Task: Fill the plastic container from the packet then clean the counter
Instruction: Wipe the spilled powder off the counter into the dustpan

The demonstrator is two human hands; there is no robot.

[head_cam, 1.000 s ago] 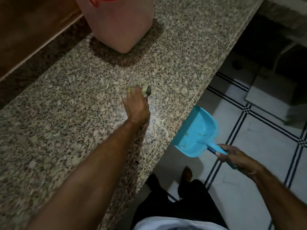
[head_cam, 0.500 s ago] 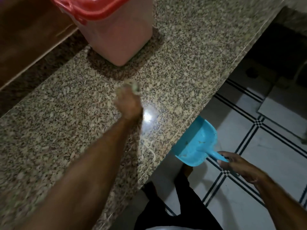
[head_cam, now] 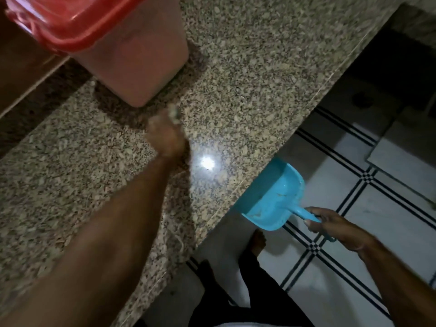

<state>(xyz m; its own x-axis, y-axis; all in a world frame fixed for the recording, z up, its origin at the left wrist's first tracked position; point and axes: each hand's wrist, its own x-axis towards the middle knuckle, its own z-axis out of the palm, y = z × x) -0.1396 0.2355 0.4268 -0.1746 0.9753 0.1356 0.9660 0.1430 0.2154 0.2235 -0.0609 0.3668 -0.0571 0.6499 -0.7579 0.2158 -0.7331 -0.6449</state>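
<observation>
**Granite counter, dustpan at its edge**

White floor tiles [head_cam: 354,267] with dark crossing lines are lying below the person, whose bare foot [head_cam: 258,241] is showing just under the counter's overhang. Nearest the body, the right hand [head_cam: 330,225] is gripping the handle of a blue dustpan [head_cam: 273,199], fingers and thumb curled round it. The pan's open mouth is sitting right at the front edge of the speckled granite counter [head_cam: 259,67], and a few small bits are lying inside the pan.

On the counter, a thin pale line of spilled crumbs [head_cam: 179,234] is running along beside the left forearm, near the edge. Further in, a bright spot of light [head_cam: 207,162] is glaring off the stone just beside the left hand [head_cam: 166,135]. That hand is lying on the counter and gripping a small pale wad [head_cam: 174,113] at its fingertips, though motion blur is hiding how the fingers are set.

Beyond the wad, the pink plastic container [head_cam: 141,67] is standing on the counter near the back wall, with its red lid [head_cam: 66,22] sitting on top.
</observation>
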